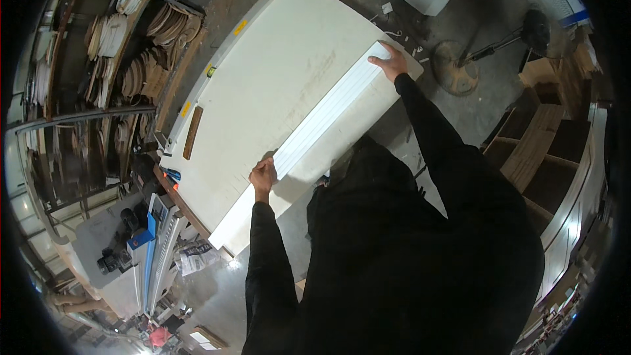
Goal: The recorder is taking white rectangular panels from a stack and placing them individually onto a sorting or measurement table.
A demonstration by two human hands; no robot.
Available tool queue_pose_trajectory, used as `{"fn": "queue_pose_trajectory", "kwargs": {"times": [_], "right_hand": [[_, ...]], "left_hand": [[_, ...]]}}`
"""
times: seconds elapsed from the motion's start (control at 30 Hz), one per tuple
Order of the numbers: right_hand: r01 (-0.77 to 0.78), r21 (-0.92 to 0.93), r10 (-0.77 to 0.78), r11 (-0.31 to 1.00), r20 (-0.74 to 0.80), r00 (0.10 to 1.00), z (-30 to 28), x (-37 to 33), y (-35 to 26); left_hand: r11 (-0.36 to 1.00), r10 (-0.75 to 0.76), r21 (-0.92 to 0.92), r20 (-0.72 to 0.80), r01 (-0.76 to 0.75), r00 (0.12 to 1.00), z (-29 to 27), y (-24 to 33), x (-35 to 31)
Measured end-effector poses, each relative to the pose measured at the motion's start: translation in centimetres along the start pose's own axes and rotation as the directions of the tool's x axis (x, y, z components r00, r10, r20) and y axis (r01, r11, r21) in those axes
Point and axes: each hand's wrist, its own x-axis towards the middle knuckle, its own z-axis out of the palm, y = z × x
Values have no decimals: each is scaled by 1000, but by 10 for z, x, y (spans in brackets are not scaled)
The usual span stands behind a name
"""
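A bundle of long white strips [328,113], laid side by side, runs diagonally along the near edge of a large off-white table [263,79]. Near the far right end, my right hand [390,61] grips the bundle, its thumb on top and its other fingers round the end. My left hand [263,176] is closed round the strips closer to their lower left end. Part of its fingers is hidden from view. Below that hand, the white strip continues down to the table's left corner.
A long spirit level [210,71] lies along the table's far left edge, with a short brown wooden strip [192,133] close by. Racks of wooden pieces [144,75] stand left. A pedestal fan [536,31] is at the far right, with a brown shelf unit [532,148] nearer.
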Motion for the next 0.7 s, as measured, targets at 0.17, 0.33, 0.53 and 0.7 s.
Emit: {"fn": "queue_pose_trajectory", "kwargs": {"times": [0.17, 0.33, 0.53, 0.7], "right_hand": [[24, -7, -24, 1000, -12, 1000, -2, -2, 9], [-7, 21, 6, 1000, 17, 1000, -9, 0, 4], [-45, 123, 37, 991, 69, 997, 25, -4, -25], [114, 186, -132, 976, 85, 988, -13, 34, 60]], "left_hand": [[989, -57, 136, 29, 52, 998, -1, 24, -4], [993, -16, 115, 30, 12, 999, 3, 18, -1], [959, 16, 282, 15, -19, 1000, -13, -8, -16], [885, 234, 426, -56, -188, 971, 23, 35, -3]]}}
